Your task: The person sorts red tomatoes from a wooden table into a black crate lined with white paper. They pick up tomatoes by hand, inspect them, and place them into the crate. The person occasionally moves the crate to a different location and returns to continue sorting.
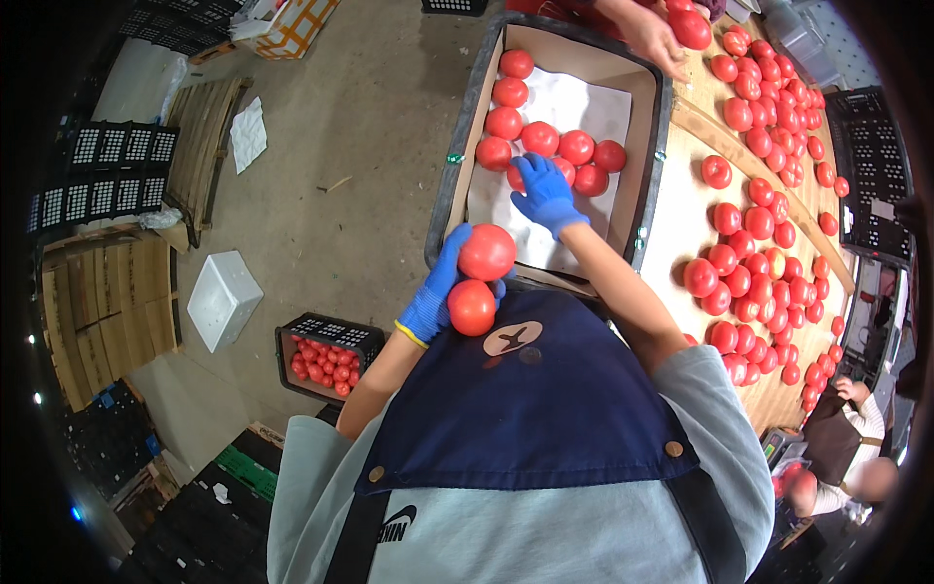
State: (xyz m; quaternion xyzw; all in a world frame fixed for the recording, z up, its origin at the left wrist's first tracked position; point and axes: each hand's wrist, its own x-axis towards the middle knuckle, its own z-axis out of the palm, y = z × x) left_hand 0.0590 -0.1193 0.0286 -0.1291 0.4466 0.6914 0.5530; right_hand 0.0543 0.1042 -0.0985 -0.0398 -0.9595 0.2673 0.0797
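Observation:
My left hand (438, 292), in a blue glove with a yellow cuff, holds two red tomatoes (487, 252) near the crate's lower left corner. My right hand (543, 191), in a blue glove, reaches into the black crate (461, 128) with its fingers over the tomatoes of the lower row; whether it grips one is hidden. Cardboard and white paper (576, 98) line the crate. Tomatoes (503, 123) stand along its left side and in rows across its middle.
On the wooden table (675, 212) to the right lie many tomatoes (759, 223). A co-worker's hand (649, 36) is beside the crate's upper right corner, near held tomatoes. Another person (839, 445) is at lower right. A tomato crate (292, 379) stands on the floor at left.

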